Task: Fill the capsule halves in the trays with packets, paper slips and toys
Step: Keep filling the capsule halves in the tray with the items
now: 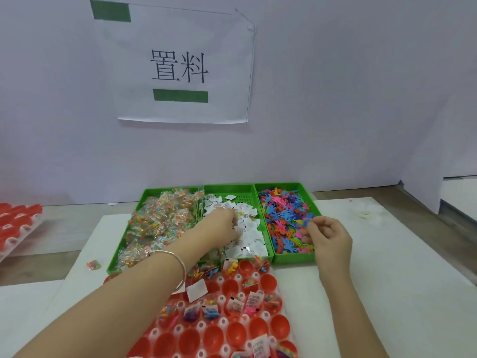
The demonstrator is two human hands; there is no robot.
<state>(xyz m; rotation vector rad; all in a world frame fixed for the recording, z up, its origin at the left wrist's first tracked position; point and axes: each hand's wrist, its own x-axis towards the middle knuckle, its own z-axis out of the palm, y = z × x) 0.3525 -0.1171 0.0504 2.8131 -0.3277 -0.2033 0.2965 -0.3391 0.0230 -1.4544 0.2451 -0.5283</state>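
Step in hand: picking stock from the green bins. The left hand (224, 224) reaches into the paper slips (249, 232) in the middle bin, fingers curled down among them; whether one is pinched cannot be told. The right hand (331, 237) pinches a blue toy (307, 222) between thumb and forefinger above the toy bin (294, 256). Next move: carry each piece to an empty capsule half (238, 334) in the near tray (177, 304).

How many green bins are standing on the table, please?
3, side by side on the table: left bin holds packets, middle bin paper slips, right bin toys. None looks hidden.
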